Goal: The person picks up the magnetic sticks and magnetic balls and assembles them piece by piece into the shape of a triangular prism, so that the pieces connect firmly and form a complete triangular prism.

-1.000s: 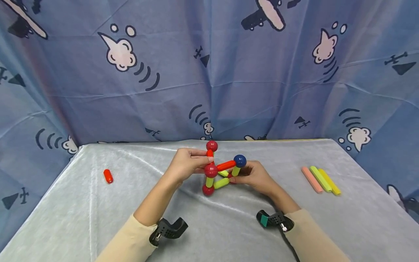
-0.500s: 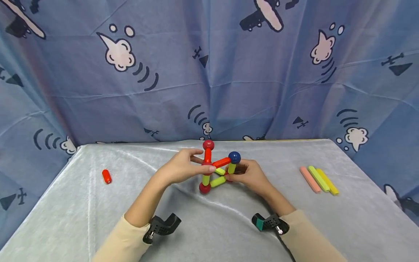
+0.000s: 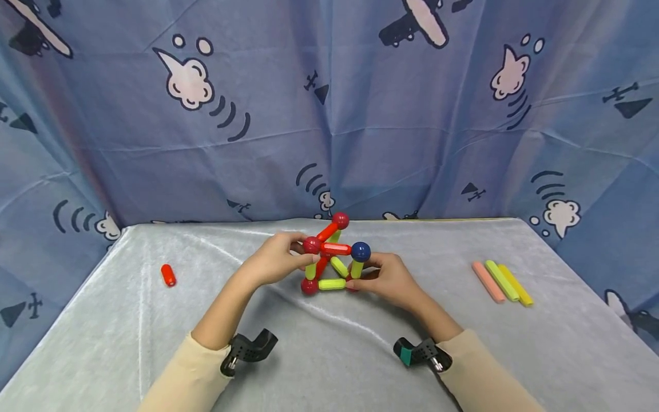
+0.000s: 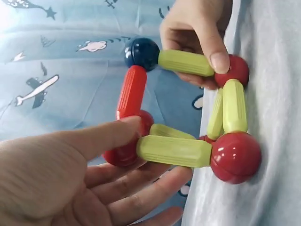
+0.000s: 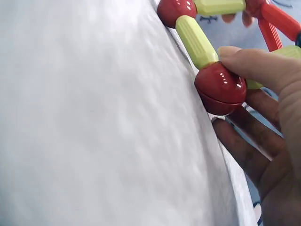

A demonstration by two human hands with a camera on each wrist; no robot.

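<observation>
both hands grasp ball-and-rod frame [image 3: 337, 249]

frame at middle of grey cloth [image 3: 154, 343]; left hand [image 3: 275, 260] pinches near upper red ball [image 3: 311, 245]; right hand [image 3: 391, 280] pinches lower red ball [image 5: 220, 87] under blue ball [image 3: 360, 252]; loose red rod [image 3: 168, 275] left; pink stick [image 3: 489, 282], lime stick [image 3: 503, 281], yellow stick [image 3: 516, 286] side by side right

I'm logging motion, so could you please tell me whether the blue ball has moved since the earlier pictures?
Yes: in the head view, the blue ball has shifted leftward, farther from the pink stick lying at the right.
</observation>
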